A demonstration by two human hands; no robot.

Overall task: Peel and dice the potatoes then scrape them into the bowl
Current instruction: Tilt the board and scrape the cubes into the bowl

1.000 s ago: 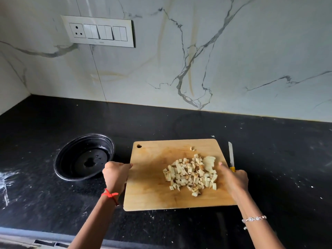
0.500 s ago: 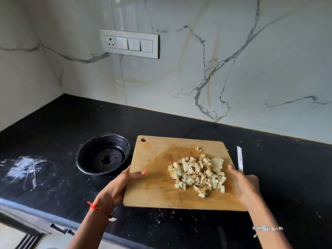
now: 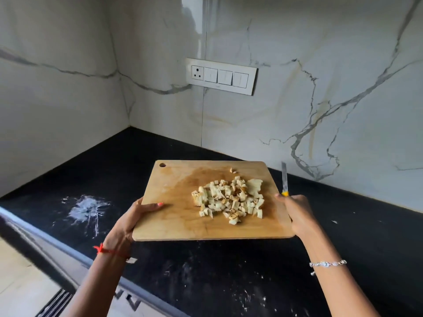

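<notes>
Board (image 3: pixel 180 216) now lifted, left fingers (image 3: pixel 155 205) gripping edge, right fingers (image 3: pixel 283 200) gripping board and knife (image 3: pixel 284 179)

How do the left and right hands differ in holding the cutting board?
The left hand grips only the cutting board, thumb on top; the right hand grips the board's right edge plus a knife. The left wrist wears a red thread, the right a silver bracelet. Both hold the board carrying diced potatoes.

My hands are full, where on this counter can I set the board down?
Bare counter shows in the back corner under the switch panel and right of the knife. A white smear marks the left; the board hides what's beneath.
</notes>
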